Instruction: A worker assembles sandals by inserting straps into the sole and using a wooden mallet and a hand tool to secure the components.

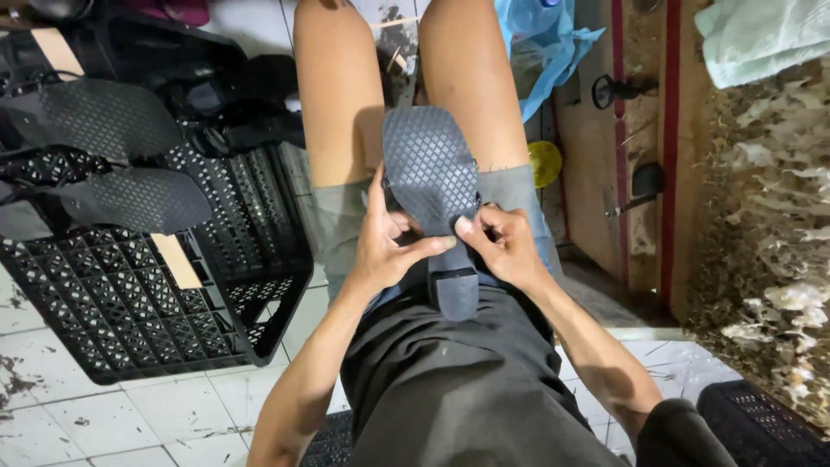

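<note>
While gripped, dark shoe [432, 186], diamond-patterned sole, block heel

Shoe's upper side [430, 169] — hidden against the lap; black crate [130, 303] — cut off left.

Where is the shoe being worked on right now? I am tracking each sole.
In the head view, the dark shoe lies sole-up on the person's lap, centre frame, pinched between the left hand and right hand, right of the black crate.
</note>
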